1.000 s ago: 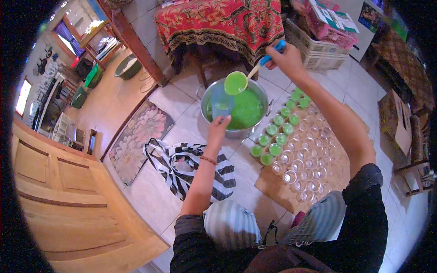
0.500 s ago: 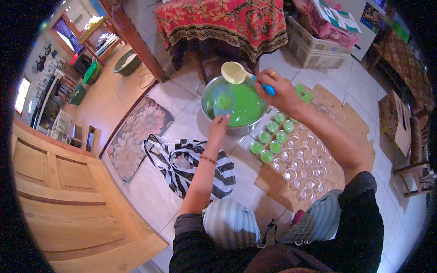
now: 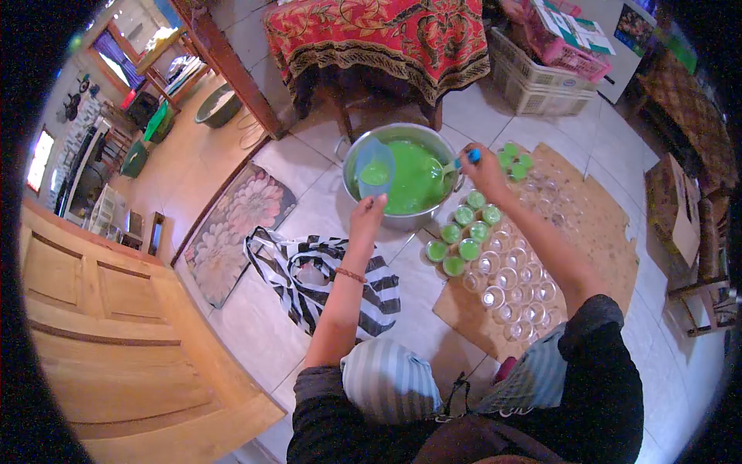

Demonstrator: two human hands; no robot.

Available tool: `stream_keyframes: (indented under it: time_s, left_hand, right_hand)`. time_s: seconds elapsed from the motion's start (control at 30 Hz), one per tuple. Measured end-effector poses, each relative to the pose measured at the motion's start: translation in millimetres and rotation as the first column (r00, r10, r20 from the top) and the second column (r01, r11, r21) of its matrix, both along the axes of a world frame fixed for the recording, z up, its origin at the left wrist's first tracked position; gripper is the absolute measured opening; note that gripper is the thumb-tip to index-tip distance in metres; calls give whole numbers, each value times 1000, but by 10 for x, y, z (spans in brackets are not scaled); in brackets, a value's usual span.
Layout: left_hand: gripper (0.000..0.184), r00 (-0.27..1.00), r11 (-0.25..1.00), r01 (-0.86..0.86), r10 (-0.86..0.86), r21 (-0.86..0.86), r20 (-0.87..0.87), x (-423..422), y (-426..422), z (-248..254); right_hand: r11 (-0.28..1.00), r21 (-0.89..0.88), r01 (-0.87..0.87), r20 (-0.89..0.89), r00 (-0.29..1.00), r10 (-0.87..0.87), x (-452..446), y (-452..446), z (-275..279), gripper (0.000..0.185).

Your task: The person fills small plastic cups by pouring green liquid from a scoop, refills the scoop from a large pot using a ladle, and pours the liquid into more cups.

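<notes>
Pale tiles point(image 3: 313, 166) bear a pot point(image 3: 410, 223); the right hand point(image 3: 485, 172) holds a ladle point(image 3: 452, 165) inside.

The pot point(image 3: 410, 223) stands on the floor point(image 3: 313, 179), in front of the table point(image 3: 379, 46). The pitcher point(image 3: 376, 164), in the left hand point(image 3: 367, 219), is over the pot's left part. The ladle point(image 3: 453, 165), in the right hand point(image 3: 485, 172), is at the pot's right side. The cardboard sheet point(image 3: 599, 232) lies to the right. Filled cups point(image 3: 469, 249) stand left of empty cups point(image 3: 506, 278). The bag point(image 3: 379, 301) lies between the mat point(image 3: 239, 232), left, and the cardboard sheet. Crates point(image 3: 545, 98) stand right of the table.
</notes>
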State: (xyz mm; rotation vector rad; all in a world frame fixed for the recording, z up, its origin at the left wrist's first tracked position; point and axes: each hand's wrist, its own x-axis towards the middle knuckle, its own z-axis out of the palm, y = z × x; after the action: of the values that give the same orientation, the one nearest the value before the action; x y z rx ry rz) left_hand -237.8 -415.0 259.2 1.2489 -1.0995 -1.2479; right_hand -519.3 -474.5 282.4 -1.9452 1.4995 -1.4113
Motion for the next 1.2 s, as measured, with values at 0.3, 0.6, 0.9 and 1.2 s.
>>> stream_keyframes:
  time_s: [0.3,0.6,0.9,1.2]
  left_hand:
    - [39,948,996,28,-55,89,312,185,-48,38]
    - [34,962,997,48,-62,59,265,122,-46,46]
    - [28,983,992,107,-116,73,145,100,-94,-75]
    - [28,988,993,90,-99,77,121,110,6,23]
  right_hand:
    - [960,281,13,392,911,-128,-514,-253,759,23]
    - [999,42,-16,191,982,8,-8,-352,1684,24]
    - [836,-470,-285,-290,944,159,732,303,1701,12]
    - [889,-414,-195,-251,963,94,433,462,1321,14]
